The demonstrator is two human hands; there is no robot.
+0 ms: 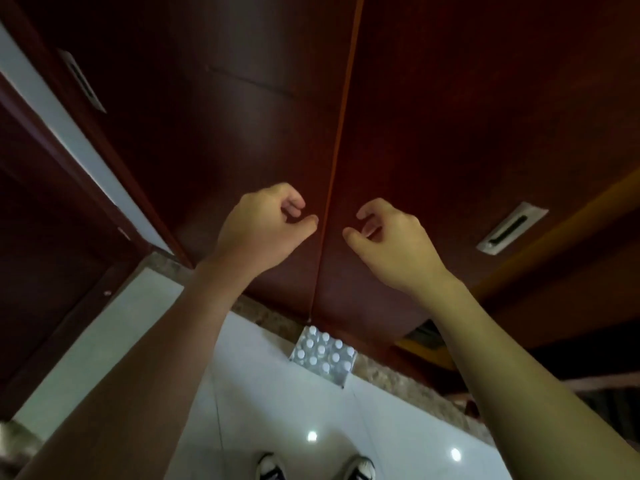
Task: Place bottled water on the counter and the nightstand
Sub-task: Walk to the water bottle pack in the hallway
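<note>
Shoes (272, 470) on the white floor (263, 403), and ahead stands the pack of bottled water (323, 355), caps up. Well above it hover left hand (263, 230) and right hand (391, 240), fingers loosely curled, holding nothing, roughly equally near, before the wooden doors (242, 98).

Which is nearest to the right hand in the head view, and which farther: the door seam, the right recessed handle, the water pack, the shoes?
From the right hand:
1. Door seam, just to its left, between both hands.
2. Right recessed handle, off to its right on the door.
3. Water pack, below on the floor by the door.
4. Shoes, at the bottom edge.
</note>
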